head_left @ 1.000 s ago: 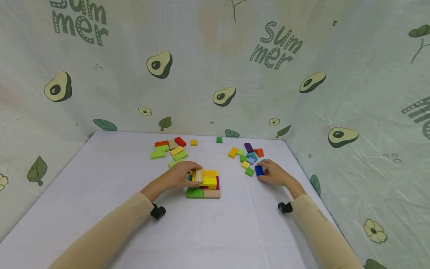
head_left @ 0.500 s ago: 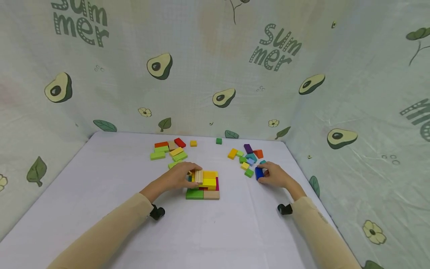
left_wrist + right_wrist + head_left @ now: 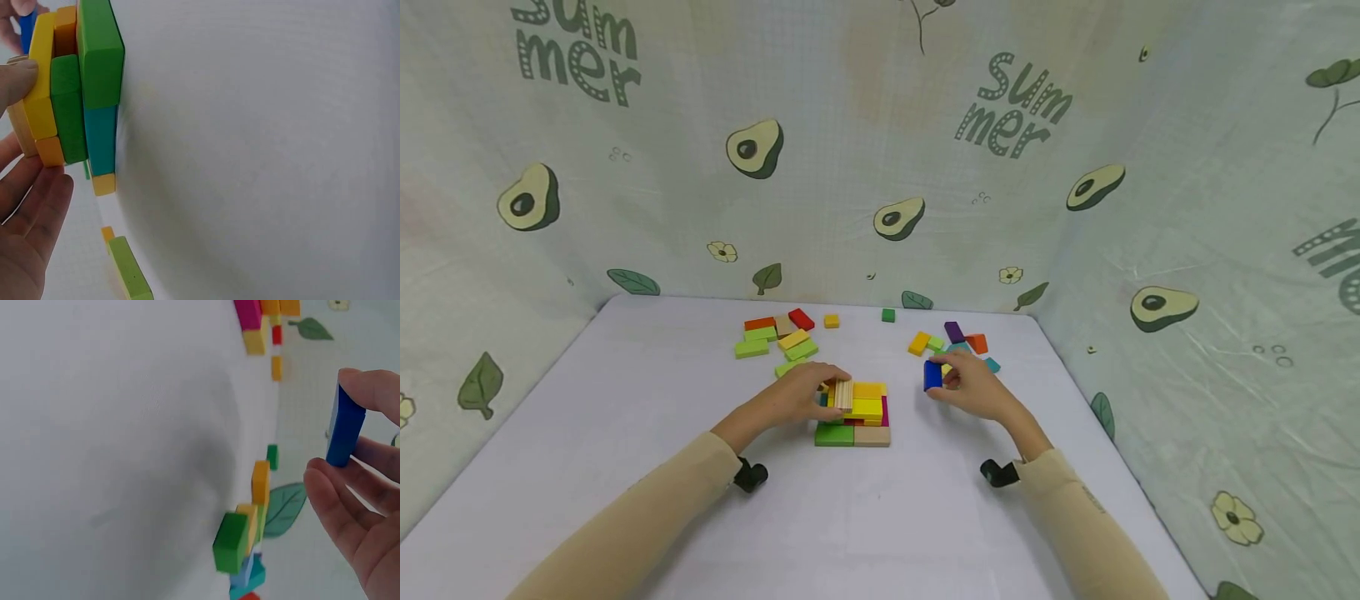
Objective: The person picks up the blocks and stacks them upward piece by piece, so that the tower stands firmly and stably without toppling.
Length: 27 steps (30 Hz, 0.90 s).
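A layered stack of coloured wooden blocks (image 3: 868,408) stands in the middle of the table. At its top left lies a pale wooden block (image 3: 844,396) with a lined face. My left hand (image 3: 801,393) holds that pale block between thumb and fingers; in the left wrist view the thumb also lies by the yellow block (image 3: 40,78). My right hand (image 3: 977,387) pinches a blue block (image 3: 932,375) by its two ends, to the right of the stack. The right wrist view shows the blue block (image 3: 345,428) raised off the table between thumb and fingers.
Behind the stack to the left lie several loose red, orange and light green blocks (image 3: 752,347). Beyond my right hand is another loose group, with a purple block (image 3: 954,332) and an orange-red block (image 3: 977,342). A green block (image 3: 888,315) sits at the far edge.
My right hand has lifted the blue block and carried it left, toward the stack. My left hand keeps its place on the stack.
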Each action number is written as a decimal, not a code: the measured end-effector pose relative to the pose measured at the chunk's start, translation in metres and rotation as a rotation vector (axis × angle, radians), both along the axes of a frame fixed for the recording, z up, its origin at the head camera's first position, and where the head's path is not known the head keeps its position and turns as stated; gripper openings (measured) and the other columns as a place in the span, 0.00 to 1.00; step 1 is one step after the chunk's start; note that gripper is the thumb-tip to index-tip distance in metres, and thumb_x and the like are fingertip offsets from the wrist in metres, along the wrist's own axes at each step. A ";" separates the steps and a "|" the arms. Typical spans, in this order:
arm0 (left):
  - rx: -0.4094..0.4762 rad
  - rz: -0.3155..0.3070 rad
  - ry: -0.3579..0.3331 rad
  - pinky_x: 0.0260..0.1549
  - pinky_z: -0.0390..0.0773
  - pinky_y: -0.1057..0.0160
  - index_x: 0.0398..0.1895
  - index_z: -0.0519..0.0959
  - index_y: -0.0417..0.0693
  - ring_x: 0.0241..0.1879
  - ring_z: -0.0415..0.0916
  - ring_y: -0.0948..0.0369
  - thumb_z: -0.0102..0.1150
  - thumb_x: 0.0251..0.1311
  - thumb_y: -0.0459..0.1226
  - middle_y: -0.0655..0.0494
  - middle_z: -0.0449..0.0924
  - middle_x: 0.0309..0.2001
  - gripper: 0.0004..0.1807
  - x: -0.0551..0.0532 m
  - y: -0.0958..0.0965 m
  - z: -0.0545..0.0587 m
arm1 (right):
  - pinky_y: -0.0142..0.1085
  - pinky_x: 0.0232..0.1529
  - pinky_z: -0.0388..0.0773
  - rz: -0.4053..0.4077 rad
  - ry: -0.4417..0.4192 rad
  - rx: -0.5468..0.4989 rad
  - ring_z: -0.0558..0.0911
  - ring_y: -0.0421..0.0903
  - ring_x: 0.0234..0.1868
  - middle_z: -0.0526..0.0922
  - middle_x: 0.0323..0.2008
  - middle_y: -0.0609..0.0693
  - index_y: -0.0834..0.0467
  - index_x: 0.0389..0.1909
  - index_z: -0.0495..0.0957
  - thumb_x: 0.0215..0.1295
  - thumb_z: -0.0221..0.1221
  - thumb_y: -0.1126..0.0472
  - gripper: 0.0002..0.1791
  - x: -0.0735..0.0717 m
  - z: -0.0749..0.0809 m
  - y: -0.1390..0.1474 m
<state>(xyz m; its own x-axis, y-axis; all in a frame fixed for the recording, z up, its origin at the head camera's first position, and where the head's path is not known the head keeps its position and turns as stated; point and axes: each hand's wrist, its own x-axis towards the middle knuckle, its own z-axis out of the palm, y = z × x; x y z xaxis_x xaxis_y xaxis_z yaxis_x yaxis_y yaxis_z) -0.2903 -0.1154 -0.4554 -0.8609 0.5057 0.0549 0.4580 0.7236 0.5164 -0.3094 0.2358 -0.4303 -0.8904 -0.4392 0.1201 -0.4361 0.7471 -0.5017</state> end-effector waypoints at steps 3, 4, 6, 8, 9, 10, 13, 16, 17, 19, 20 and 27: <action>-0.001 0.000 0.001 0.65 0.79 0.50 0.70 0.79 0.52 0.58 0.76 0.55 0.78 0.61 0.47 0.53 0.82 0.61 0.34 0.000 0.000 0.000 | 0.42 0.51 0.87 0.029 0.001 -0.023 0.82 0.48 0.48 0.81 0.54 0.52 0.55 0.70 0.78 0.67 0.74 0.51 0.33 0.007 0.001 -0.023; -0.001 -0.001 -0.001 0.65 0.79 0.50 0.70 0.79 0.52 0.58 0.76 0.55 0.78 0.61 0.48 0.53 0.82 0.61 0.34 0.001 0.000 0.000 | 0.42 0.51 0.87 0.040 -0.001 -0.028 0.82 0.48 0.49 0.81 0.55 0.52 0.54 0.70 0.77 0.67 0.74 0.51 0.33 0.010 0.001 -0.030; 0.001 0.003 -0.007 0.65 0.80 0.50 0.70 0.79 0.52 0.58 0.76 0.55 0.78 0.61 0.48 0.53 0.82 0.61 0.34 0.001 0.000 0.000 | 0.42 0.52 0.87 0.062 -0.008 -0.043 0.82 0.47 0.50 0.80 0.57 0.52 0.54 0.70 0.78 0.67 0.74 0.51 0.32 0.013 0.000 -0.042; 0.001 0.006 -0.011 0.65 0.80 0.50 0.70 0.79 0.53 0.57 0.76 0.56 0.78 0.61 0.48 0.54 0.82 0.60 0.34 0.000 0.001 0.000 | 0.43 0.54 0.86 0.076 -0.015 -0.052 0.82 0.47 0.51 0.80 0.59 0.52 0.53 0.70 0.78 0.67 0.73 0.51 0.32 0.016 0.000 -0.054; 0.004 0.005 -0.011 0.65 0.80 0.50 0.70 0.79 0.53 0.57 0.76 0.56 0.78 0.61 0.48 0.54 0.82 0.60 0.34 0.000 0.000 0.000 | 0.43 0.54 0.86 0.084 -0.019 -0.055 0.82 0.48 0.51 0.80 0.59 0.51 0.53 0.69 0.78 0.67 0.74 0.51 0.32 0.017 0.000 -0.059; 0.005 0.004 -0.010 0.65 0.80 0.50 0.70 0.79 0.53 0.57 0.76 0.56 0.78 0.61 0.48 0.54 0.82 0.60 0.34 0.000 0.000 0.000 | 0.43 0.54 0.86 0.091 -0.022 -0.054 0.82 0.48 0.52 0.80 0.59 0.51 0.53 0.69 0.78 0.67 0.73 0.51 0.32 0.018 0.000 -0.064; 0.009 -0.002 -0.005 0.65 0.80 0.50 0.70 0.79 0.53 0.57 0.76 0.56 0.78 0.61 0.48 0.54 0.83 0.60 0.34 -0.001 -0.001 0.000 | 0.43 0.55 0.86 0.110 -0.029 -0.046 0.82 0.48 0.54 0.81 0.59 0.50 0.52 0.69 0.78 0.67 0.73 0.50 0.31 0.019 -0.003 -0.075; 0.014 -0.011 -0.005 0.65 0.80 0.49 0.70 0.79 0.52 0.58 0.77 0.56 0.78 0.61 0.49 0.54 0.83 0.60 0.34 -0.001 -0.001 0.000 | 0.44 0.56 0.86 0.126 -0.042 -0.040 0.82 0.50 0.56 0.81 0.59 0.50 0.52 0.69 0.78 0.67 0.73 0.49 0.31 0.020 -0.007 -0.082; 0.015 -0.013 -0.005 0.65 0.80 0.49 0.70 0.79 0.52 0.58 0.77 0.56 0.78 0.61 0.49 0.54 0.83 0.60 0.34 -0.001 -0.001 0.000 | 0.44 0.56 0.86 0.130 -0.045 -0.038 0.81 0.51 0.57 0.81 0.59 0.50 0.52 0.69 0.78 0.67 0.73 0.49 0.31 0.020 -0.009 -0.084; 0.017 -0.015 -0.003 0.65 0.80 0.48 0.70 0.79 0.52 0.59 0.77 0.55 0.78 0.61 0.49 0.54 0.83 0.60 0.34 -0.002 -0.001 0.000 | 0.44 0.57 0.85 0.132 -0.051 -0.037 0.81 0.52 0.58 0.80 0.59 0.51 0.51 0.69 0.78 0.67 0.73 0.49 0.32 0.020 -0.012 -0.087; 0.017 -0.014 -0.003 0.65 0.79 0.48 0.69 0.79 0.52 0.59 0.77 0.55 0.78 0.61 0.49 0.54 0.83 0.60 0.34 -0.002 0.000 0.000 | 0.44 0.57 0.85 0.131 -0.054 -0.040 0.81 0.52 0.58 0.80 0.59 0.51 0.51 0.69 0.78 0.67 0.74 0.49 0.32 0.020 -0.013 -0.088; 0.007 -0.001 -0.005 0.65 0.79 0.48 0.70 0.79 0.52 0.60 0.77 0.55 0.78 0.61 0.49 0.54 0.83 0.60 0.34 -0.002 0.000 0.000 | 0.42 0.56 0.85 0.155 -0.063 -0.054 0.80 0.49 0.57 0.79 0.60 0.51 0.53 0.70 0.77 0.67 0.73 0.49 0.32 0.020 -0.016 -0.092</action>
<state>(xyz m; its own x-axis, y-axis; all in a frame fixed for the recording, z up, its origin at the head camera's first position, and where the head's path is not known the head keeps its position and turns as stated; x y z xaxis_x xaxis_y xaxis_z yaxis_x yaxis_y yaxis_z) -0.2919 -0.1157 -0.4549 -0.8606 0.5063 0.0539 0.4562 0.7197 0.5233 -0.2890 0.1435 -0.4460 -0.8190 -0.5661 0.0935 -0.5105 0.6446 -0.5691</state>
